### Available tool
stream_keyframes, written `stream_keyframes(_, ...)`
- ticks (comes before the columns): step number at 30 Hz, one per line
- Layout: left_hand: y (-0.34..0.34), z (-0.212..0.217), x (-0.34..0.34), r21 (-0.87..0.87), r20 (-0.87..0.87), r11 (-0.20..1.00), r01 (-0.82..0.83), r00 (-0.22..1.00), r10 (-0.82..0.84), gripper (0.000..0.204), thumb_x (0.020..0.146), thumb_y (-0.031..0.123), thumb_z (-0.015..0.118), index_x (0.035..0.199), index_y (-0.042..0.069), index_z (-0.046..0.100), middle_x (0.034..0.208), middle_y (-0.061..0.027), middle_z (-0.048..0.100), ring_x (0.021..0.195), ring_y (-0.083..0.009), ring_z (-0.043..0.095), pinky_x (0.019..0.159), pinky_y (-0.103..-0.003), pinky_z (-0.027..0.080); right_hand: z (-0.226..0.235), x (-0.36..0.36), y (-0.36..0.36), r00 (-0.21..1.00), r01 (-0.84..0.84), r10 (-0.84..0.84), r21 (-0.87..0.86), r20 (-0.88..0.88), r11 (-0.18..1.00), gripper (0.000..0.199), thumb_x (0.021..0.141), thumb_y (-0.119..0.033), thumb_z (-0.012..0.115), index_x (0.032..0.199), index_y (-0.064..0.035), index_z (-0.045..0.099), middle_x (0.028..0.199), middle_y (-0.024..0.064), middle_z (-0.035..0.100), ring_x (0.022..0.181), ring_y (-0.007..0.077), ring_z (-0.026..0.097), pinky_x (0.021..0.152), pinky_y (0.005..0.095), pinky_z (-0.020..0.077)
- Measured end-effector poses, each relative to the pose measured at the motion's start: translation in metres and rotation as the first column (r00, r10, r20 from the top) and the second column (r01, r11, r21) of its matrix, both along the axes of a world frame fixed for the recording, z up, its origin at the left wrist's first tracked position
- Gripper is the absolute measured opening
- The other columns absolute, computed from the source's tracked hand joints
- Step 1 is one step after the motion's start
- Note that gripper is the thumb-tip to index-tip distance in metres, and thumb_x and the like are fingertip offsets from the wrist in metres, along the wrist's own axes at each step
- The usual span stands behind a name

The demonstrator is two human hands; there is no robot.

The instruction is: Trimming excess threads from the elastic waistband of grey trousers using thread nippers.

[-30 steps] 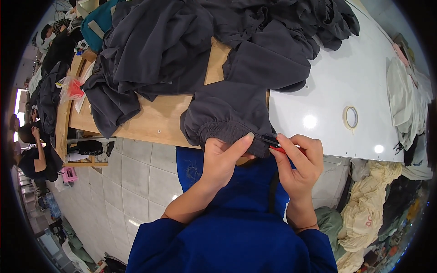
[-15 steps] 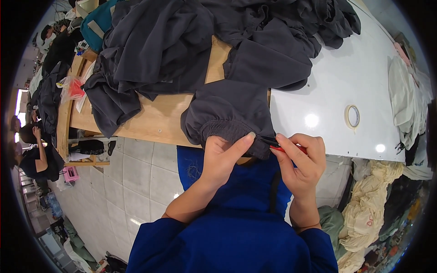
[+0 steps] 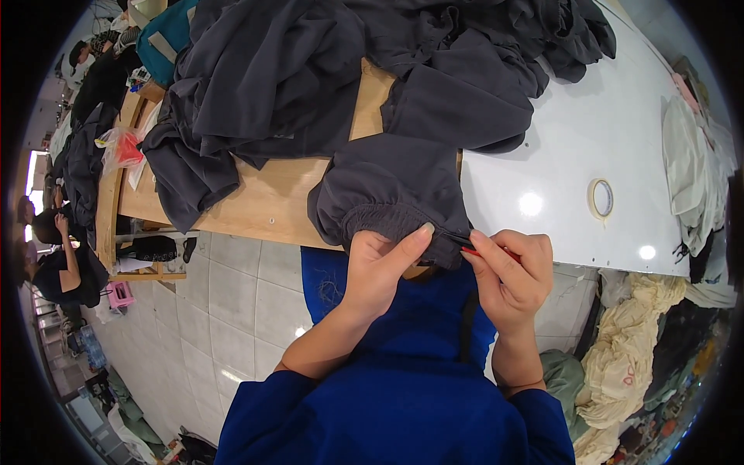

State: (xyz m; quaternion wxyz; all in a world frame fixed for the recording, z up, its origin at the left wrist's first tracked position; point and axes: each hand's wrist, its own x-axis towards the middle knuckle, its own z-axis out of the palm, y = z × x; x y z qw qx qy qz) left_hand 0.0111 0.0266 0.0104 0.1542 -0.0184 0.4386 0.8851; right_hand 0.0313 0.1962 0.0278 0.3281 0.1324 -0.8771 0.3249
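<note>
My left hand (image 3: pixel 380 271), at the centre of the frame, is closed on a dark grey garment (image 3: pixel 395 178), the thumb pressed on top of its gathered cuff and the fingers curled out of sight underneath. The garment lies across the front edge of the counter (image 3: pixel 263 209), its cuff reaching over the edge towards me. Just right of centre, my right hand (image 3: pixel 515 275) pinches a small red-and-black tool (image 3: pixel 470 250) between thumb and fingers, the other fingers curled in. The tool's dark end is at the right side of the cuff; I cannot tell whether its tip is touching the cloth or how far its blades stand apart.

Behind the cuff, a large heap of dark grey cloth (image 3: pixel 271 77) fills the upper left of the counter, and more dark grey cloth (image 3: pixel 473 93) lies across the upper middle and onto the white surface (image 3: pixel 550 178) at the right, where a roll of tape (image 3: pixel 591 199) sits well apart from my hands. A clear plastic bag with something red (image 3: pixel 124 151) is at the left. Cream fabric (image 3: pixel 632 349) is bundled at the lower right, and a co-worker (image 3: pixel 62 275) in dark clothes is at the far left.
</note>
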Motion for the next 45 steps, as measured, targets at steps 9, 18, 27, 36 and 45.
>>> stream_keyframes(9,0.000,0.001,0.001,-0.019,-0.015,0.999,0.026,1.000,-0.026,0.013,0.084,0.000,0.061,0.096,-0.002,0.064,0.086,-0.0033,0.064,0.072,-0.0053,0.054,0.063,-0.019,0.041,0.001,0.001,-0.002,0.999,0.004,-0.002,-0.045,0.037,0.999,0.036,0.058,-0.009,0.078,0.093,-0.0115,0.071,0.075,-0.0012,0.057,0.062,0.0129,0.042,0.056,0.0256,0.0304)
stream_keyframes(18,0.001,0.006,0.002,-0.051,-0.052,0.996,0.074,0.996,-0.076,0.021,0.082,-0.002,0.062,0.103,-0.004,0.061,0.101,-0.0086,0.064,0.091,-0.0124,0.059,0.083,-0.025,0.046,0.001,0.003,-0.005,0.998,0.035,-0.030,-0.079,0.061,0.996,0.035,0.059,-0.008,0.077,0.093,-0.0105,0.071,0.076,-0.0007,0.057,0.062,0.0127,0.043,0.056,0.0252,0.0310)
stream_keyframes(27,0.001,0.004,0.004,-0.071,-0.065,0.995,0.077,0.995,-0.082,0.022,0.081,-0.003,0.062,0.104,-0.004,0.061,0.100,-0.0079,0.064,0.090,-0.0115,0.059,0.082,-0.024,0.046,-0.001,0.004,-0.005,0.999,0.028,-0.027,-0.058,0.020,0.998,0.034,0.058,-0.007,0.078,0.092,-0.0111,0.071,0.075,-0.0019,0.058,0.061,0.0128,0.041,0.055,0.0251,0.0305)
stream_keyframes(36,-0.002,-0.001,0.007,0.017,-0.021,0.996,0.083,0.996,-0.083,0.017,0.084,-0.002,0.059,0.101,-0.004,0.061,0.096,-0.0075,0.064,0.087,-0.0116,0.060,0.081,-0.023,0.047,0.006,0.013,0.000,0.975,0.032,0.066,-0.429,0.212,0.903,0.035,0.064,0.001,0.075,0.098,-0.0005,0.066,0.084,0.0092,0.059,0.072,0.0158,0.058,0.062,0.0234,0.0458)
stream_keyframes(45,0.000,0.000,0.005,0.163,0.065,0.985,0.047,0.996,-0.058,0.016,0.090,0.005,0.053,0.098,-0.004,0.064,0.096,-0.0119,0.066,0.086,-0.0154,0.063,0.080,-0.027,0.051,0.000,0.011,-0.004,0.983,0.029,0.021,-0.267,0.183,0.963,0.040,0.059,0.000,0.077,0.098,-0.0054,0.069,0.081,0.0057,0.056,0.068,0.0150,0.051,0.056,0.0233,0.0408)
